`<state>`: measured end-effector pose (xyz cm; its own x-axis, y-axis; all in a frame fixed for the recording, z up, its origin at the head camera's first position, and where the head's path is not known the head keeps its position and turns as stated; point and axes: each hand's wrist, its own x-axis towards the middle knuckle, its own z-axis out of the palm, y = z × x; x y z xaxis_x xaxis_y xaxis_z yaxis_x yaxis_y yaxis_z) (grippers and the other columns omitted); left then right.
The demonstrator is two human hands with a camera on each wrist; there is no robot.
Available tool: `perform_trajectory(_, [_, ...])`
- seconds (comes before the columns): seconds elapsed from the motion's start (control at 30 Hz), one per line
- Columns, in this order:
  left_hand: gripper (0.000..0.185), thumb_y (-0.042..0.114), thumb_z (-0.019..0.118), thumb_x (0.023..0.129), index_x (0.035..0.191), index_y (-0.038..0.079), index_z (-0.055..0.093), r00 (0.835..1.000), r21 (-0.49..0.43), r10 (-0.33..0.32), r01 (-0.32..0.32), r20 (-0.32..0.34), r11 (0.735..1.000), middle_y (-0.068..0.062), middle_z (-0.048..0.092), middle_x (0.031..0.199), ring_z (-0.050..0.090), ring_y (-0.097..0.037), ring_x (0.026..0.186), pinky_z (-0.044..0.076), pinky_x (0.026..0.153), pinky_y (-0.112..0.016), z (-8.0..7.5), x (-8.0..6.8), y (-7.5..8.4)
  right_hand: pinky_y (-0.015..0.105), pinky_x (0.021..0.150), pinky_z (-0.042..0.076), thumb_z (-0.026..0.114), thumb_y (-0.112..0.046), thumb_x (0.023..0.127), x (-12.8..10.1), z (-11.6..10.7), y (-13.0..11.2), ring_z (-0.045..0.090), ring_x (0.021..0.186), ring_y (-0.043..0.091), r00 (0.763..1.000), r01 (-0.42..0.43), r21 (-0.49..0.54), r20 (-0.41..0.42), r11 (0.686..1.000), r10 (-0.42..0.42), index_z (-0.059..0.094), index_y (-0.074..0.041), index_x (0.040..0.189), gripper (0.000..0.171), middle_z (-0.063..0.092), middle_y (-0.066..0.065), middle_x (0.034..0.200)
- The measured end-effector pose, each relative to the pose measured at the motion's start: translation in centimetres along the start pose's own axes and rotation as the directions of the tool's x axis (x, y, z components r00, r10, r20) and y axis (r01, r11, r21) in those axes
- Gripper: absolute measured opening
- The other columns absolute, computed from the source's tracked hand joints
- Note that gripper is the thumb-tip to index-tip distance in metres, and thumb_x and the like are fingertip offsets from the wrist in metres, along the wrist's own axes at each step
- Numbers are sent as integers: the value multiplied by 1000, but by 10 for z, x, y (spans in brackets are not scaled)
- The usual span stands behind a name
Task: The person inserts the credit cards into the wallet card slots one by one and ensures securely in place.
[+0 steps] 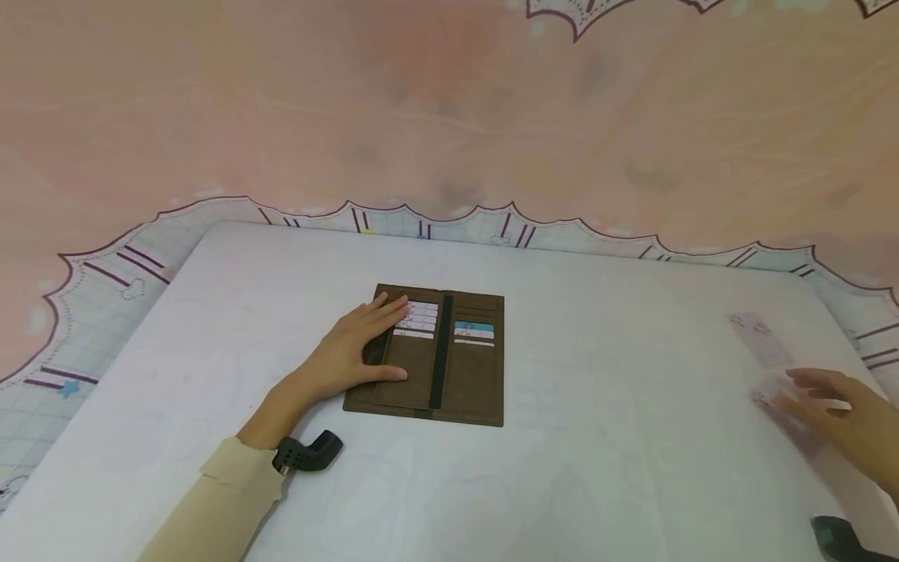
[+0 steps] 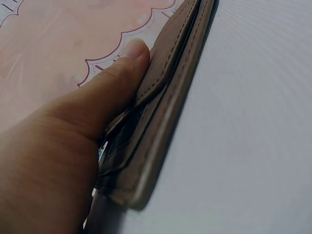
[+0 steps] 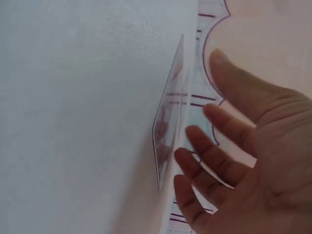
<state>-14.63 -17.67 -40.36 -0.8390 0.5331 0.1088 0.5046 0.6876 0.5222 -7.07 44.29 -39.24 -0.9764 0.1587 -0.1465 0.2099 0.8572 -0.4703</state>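
Brown wallet (image 1: 438,359) lies open under flat left hand (image 1: 358,351); right hand (image 1: 836,410) spread.

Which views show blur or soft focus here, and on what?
Head view: the right hand and the pale card beside it are smeared, while the wallet under the left hand is sharp. Left wrist view: dim, the near wallet edge soft. Right wrist view: the fingers are slightly soft.

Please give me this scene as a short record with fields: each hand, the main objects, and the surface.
left hand: rests flat on the open brown wallet, fingers on its left card slots
right hand: open, fingers spread, beside a clear card; contact cannot be told
cards in wallet: white and blue, in slots
surface: white table
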Motion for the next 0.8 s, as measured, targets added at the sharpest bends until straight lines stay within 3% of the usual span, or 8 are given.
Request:
perform_trajectory(0.03, [95, 52, 76, 75, 151, 17, 31, 1000, 1, 0, 0, -2, 1000, 1, 25, 156, 11, -25, 145, 9, 114, -52, 1, 0, 0, 68, 79, 38, 57, -47, 93, -1, 0, 3, 33, 112, 56, 999, -38, 9, 24, 999, 38, 36, 10, 138, 76, 33, 39, 134])
perform_trajectory(0.23, [94, 51, 76, 75, 151, 17, 32, 1000, 6, -6, 6, -8, 1000, 1, 25, 156, 11, -25, 145, 10, 114, -53, 2, -2, -2, 71, 77, 37, 59, -60, 86, 2, 5, 2, 30, 111, 57, 990, -105, -16, 89, 994, 106, 32, 7, 143, 93, 23, 40, 140])
perform_trajectory(0.8, [95, 50, 77, 75, 151, 16, 31, 1000, 8, -2, 2, 8, 1000, 1, 24, 157, 10, -24, 145, 8, 115, -51, 1, 2, 0, 72, 82, 38, 61, -55, 87, -3, 17, -7, 34, 111, 58, 992, -126, -61, -6, 990, 126, 37, 7, 140, 85, 33, 41, 134])
